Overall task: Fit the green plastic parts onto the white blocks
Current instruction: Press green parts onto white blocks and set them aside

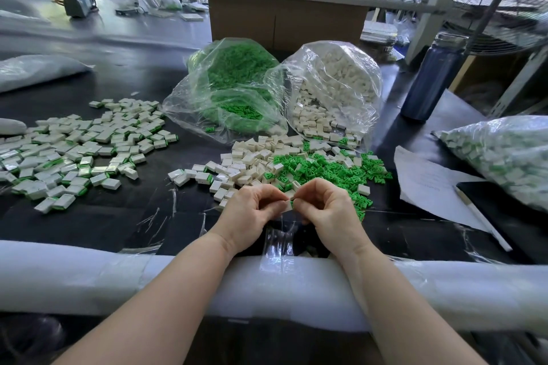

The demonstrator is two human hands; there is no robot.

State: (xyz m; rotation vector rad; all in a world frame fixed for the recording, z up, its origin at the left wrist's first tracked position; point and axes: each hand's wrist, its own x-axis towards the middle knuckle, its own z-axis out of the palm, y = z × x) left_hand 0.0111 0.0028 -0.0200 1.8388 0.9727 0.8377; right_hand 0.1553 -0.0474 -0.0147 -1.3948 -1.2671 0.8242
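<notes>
Over a black desk [118,216], the left hand [252,207] pinches a small white plastic block [288,205] while the right hand [323,204] pinches a small green plastic part [291,202] against it (both mostly hidden by fingers). Just beyond lie loose piles of white blocks [252,157] and green parts [326,169]; finished green-edged blocks [74,151] spread to the left.

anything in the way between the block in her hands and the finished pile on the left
Nothing visible does. The left hand and right hand pinch a white block above the table. Between it and the finished pile lies only bare dark table with tape strips stuck flat on it.
</notes>
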